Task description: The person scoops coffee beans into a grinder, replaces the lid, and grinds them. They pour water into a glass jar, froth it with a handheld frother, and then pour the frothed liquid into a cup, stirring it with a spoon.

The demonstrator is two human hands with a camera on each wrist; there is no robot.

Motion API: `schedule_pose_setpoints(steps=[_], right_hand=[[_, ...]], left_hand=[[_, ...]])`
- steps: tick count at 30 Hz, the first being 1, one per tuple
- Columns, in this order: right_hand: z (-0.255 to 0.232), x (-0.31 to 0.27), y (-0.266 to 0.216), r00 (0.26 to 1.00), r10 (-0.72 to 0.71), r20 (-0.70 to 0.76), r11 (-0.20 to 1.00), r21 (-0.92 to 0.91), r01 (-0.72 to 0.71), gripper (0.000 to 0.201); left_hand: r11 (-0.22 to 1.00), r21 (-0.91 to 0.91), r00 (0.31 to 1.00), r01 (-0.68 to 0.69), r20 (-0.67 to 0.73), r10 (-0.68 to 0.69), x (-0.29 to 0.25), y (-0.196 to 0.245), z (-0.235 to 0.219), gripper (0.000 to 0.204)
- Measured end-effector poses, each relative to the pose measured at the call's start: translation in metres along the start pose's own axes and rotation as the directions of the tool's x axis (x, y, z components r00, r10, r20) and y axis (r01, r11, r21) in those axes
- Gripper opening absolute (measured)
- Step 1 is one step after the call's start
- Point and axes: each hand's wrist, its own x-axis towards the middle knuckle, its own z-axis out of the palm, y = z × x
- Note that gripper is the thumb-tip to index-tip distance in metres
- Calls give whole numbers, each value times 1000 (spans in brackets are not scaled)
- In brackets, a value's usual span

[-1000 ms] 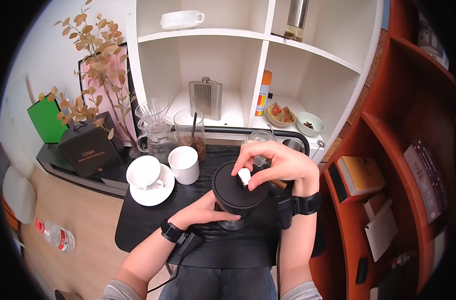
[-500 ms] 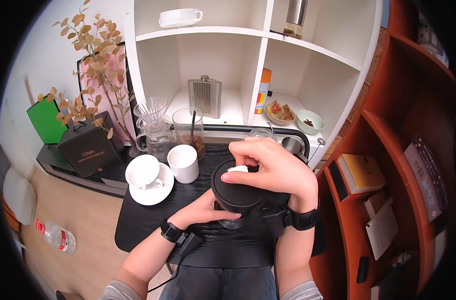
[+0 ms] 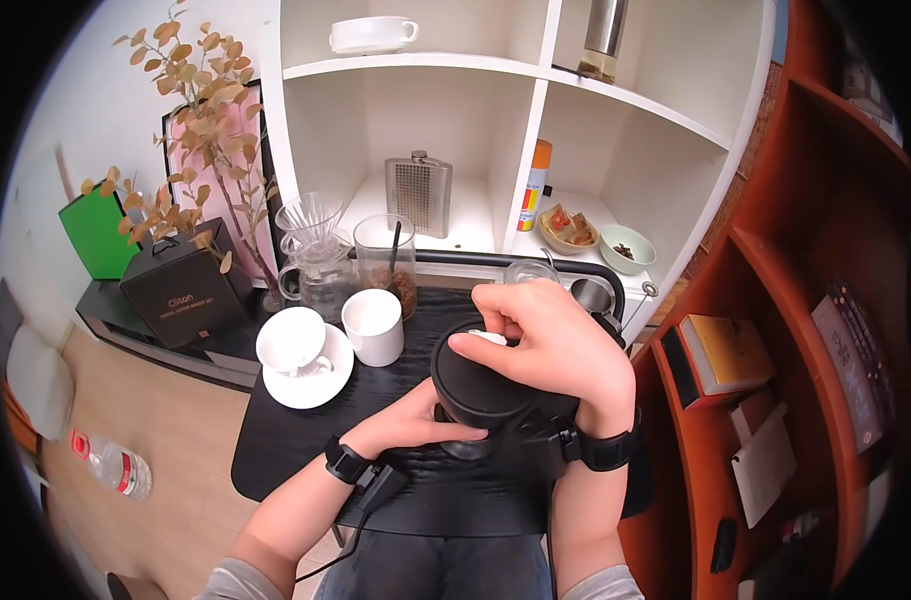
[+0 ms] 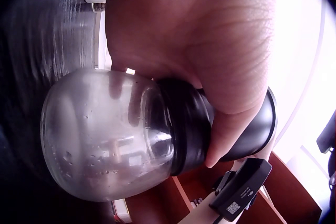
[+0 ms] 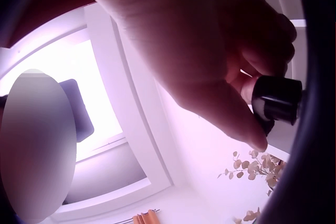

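Note:
A manual coffee grinder (image 3: 472,390) with a broad black top stands upright on the black table, its clear glass base (image 4: 100,134) marked with droplets. My left hand (image 3: 405,418) is wrapped around the black collar just above the glass, thumb across the near side. Over the top, my right hand (image 3: 565,345) pinches a small knob (image 5: 278,99) between thumb and fingers. That knob looks black in the right wrist view, with a bright white top in the head view. The back of the right hand hides the right part of the grinder's top.
Left of the grinder are a white mug (image 3: 373,330) and a white cup (image 3: 291,342) on a saucer (image 3: 320,392). Behind them stand a glass dripper (image 3: 313,225) and a jar of brown beans (image 3: 400,285). A black rail (image 3: 455,259) edges the table's back.
My right hand has swung round with the knob, and its back now covers more of the grinder's top. The left hand keeps its hold on the collar. The head view has shifted slightly.

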Motion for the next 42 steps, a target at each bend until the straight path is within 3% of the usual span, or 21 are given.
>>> schedule_pose_setpoints(steps=[4,7,10,14,16,20,23,25,29,31,32,33,36,38,42], right_hand=[[3,-1,-1,998,-7,-61,995,-101,0,35],[6,-2,0,996,-35,-82,996,-85,28,27],[6,-3,-3,999,10,-40,1000,-13,-10,19],[9,-2,-7,996,-7,-84,997,-71,1,26],[5,-1,-18,978,208,-9,972,-107,-208,29],[13,1,-12,970,235,-63,964,-109,-241,30],[15,3,-7,955,278,-98,960,-9,-280,27],[13,4,0,980,194,-32,974,122,-189,22],[5,2,3,965,255,56,939,224,-261,21],[4,-2,13,969,189,-161,981,79,-179,20],[-4,-3,8,946,298,-124,951,123,-284,19],[-9,-5,13,963,235,-131,970,90,-225,17],[-22,-14,14,974,225,-26,959,185,-217,15],[-25,-19,18,995,-64,77,986,158,52,24],[-24,-16,14,987,-45,157,962,273,0,40]], left_hand=[[999,-46,1000,10,-14,-11,0,3,1,67],[999,48,1000,-2,-11,3,0,2,0,66],[1000,-8,1000,30,-1,-30,1,3,-1,66],[999,-35,999,3,-33,-4,0,0,1,65],[999,-31,999,-19,-37,18,1,-2,1,64],[999,-34,1000,0,-29,-1,0,0,0,63],[999,-40,999,18,-26,-19,1,-1,0,61],[999,-24,999,-27,-46,26,2,-2,0,59],[999,12,999,-35,-15,35,2,-5,-1,57],[1000,-18,999,-16,-32,15,1,-5,-1,54],[1000,-16,999,-18,-34,17,2,-3,-1,54],[999,-14,999,-30,-36,30,2,-2,-1,53],[1000,-13,1000,-21,-17,20,2,0,-2,56],[1000,-16,1000,-3,4,3,1,-2,-3,58],[998,-40,999,41,-11,-41,1,-6,-3,64]])
